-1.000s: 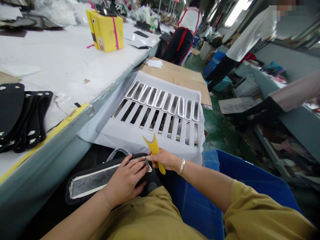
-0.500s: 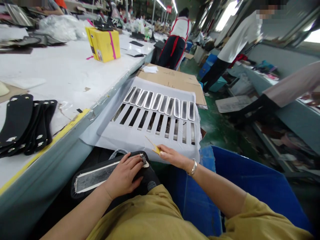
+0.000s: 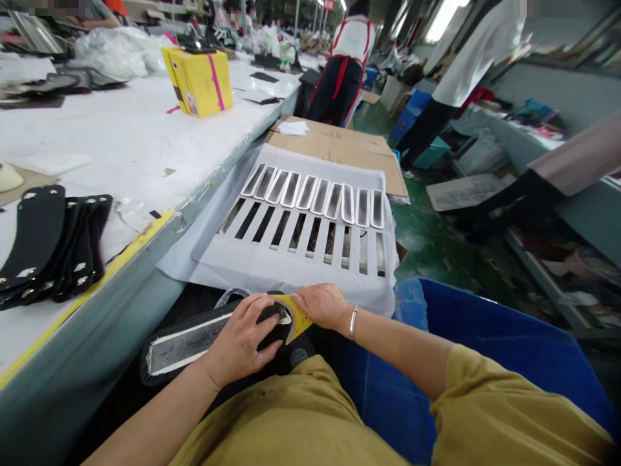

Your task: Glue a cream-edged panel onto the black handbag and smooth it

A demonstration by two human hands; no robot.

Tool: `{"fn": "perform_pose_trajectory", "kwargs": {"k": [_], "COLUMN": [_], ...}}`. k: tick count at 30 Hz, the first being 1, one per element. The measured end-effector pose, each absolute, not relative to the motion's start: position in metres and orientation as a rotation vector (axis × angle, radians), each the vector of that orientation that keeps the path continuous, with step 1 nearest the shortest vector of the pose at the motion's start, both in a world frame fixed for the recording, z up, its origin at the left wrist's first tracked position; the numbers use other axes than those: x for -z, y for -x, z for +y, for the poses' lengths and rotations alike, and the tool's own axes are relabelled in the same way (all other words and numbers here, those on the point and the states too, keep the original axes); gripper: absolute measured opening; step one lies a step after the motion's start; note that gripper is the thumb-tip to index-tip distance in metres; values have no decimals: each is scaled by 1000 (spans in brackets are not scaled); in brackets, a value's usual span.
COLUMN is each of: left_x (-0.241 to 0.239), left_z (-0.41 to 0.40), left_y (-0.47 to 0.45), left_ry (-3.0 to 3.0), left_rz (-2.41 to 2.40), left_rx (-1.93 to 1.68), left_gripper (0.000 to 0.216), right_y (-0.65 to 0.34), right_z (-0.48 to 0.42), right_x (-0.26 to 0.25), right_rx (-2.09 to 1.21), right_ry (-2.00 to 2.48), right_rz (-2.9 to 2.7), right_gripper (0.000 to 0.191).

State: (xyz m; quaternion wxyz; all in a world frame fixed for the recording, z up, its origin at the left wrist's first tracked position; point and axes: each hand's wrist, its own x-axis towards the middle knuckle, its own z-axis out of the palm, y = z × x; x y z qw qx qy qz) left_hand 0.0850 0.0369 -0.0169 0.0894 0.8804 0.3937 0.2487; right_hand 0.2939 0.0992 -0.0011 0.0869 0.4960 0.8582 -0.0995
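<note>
A long black padded piece [image 3: 187,346] with rounded ends and a cream-edged panel along its top lies across my lap. My left hand [image 3: 245,340] is closed over its right end, with the fingers curled onto the panel. A thin yellow scraper [image 3: 299,323] with a curved edge is pinched in my right hand [image 3: 323,305]. That curved edge sits around the tip of the padded piece, right beside my left fingertips. Beyond my hands, a row of white-rimmed dark strips [image 3: 306,192] rests on a white slotted sheet [image 3: 242,265].
On the left, the white worktable [image 3: 121,139] carries black curved leather pieces [image 3: 43,239] and a yellow box [image 3: 204,84]. A blue bin [image 3: 485,336] stands at my right. Cardboard [image 3: 334,145] lies behind the sheet. People stand farther off, one in a red-strapped apron [image 3: 337,71].
My right hand has moved left, bringing the scraper from above the sheet against the end of the padded piece. The left hand has stayed nearly in place. The view has shifted slightly.
</note>
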Motion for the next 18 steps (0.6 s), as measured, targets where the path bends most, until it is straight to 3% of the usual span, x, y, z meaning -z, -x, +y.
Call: {"fn": "perform_pose_trajectory", "kwargs": {"k": [10, 16, 18], "left_x": [15, 28, 34], "left_z": [39, 40, 40], "left_y": [-86, -91, -94], "left_ry": [-2519, -2531, -2563], "left_rz": [1191, 1359, 1407], "left_rx": [-670, -687, -681], "left_gripper": [35, 89, 96], "right_y": [-291, -288, -288], "right_z": [92, 86, 86], "right_x": [1, 3, 3], "right_rx": [339, 360, 359], "right_ry": [-1566, -1638, -1621], "right_rz": [2482, 2440, 2449], "right_gripper": [54, 54, 54]}}
